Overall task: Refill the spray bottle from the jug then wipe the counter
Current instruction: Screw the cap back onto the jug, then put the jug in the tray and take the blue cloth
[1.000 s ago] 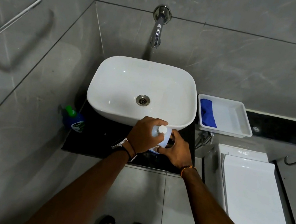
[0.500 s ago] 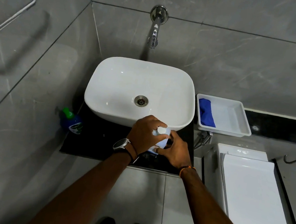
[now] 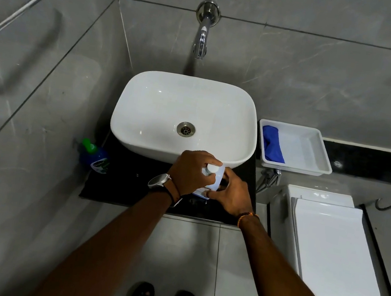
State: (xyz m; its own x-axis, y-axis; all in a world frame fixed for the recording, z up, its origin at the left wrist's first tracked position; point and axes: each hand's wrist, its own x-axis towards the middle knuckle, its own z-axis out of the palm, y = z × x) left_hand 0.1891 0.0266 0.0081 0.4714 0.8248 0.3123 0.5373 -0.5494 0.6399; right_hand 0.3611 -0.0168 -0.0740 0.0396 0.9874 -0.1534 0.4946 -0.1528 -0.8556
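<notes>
Standing on the black counter [image 3: 131, 189] just in front of the basin [image 3: 185, 118], a pale bottle [image 3: 215, 179] with a white cap is clasped between both hands. The left hand [image 3: 191, 173] curls closed over its top and left side, fingers by the cap; the right hand [image 3: 231, 195] grips its lower right side, thumb across the base. Which container this is, jug or spray bottle, cannot be told, as the hands cover most of it.

The basin's front rim overhangs the bottle closely, and the counter's front edge lies just behind the wrists, so the clearest room is the bare counter left of the basin's front, out to a green-capped blue bottle [image 3: 95, 157] at the counter's left edge. Right of the basin, a white tray [image 3: 316, 151] holds a blue cloth [image 3: 273, 144] at its left end. The tap [image 3: 202, 39] juts from the wall above the basin.

Compared with a second ago, the hands and bottle have kept the same place before the basin; only the left fingers have shifted a little around the cap.
</notes>
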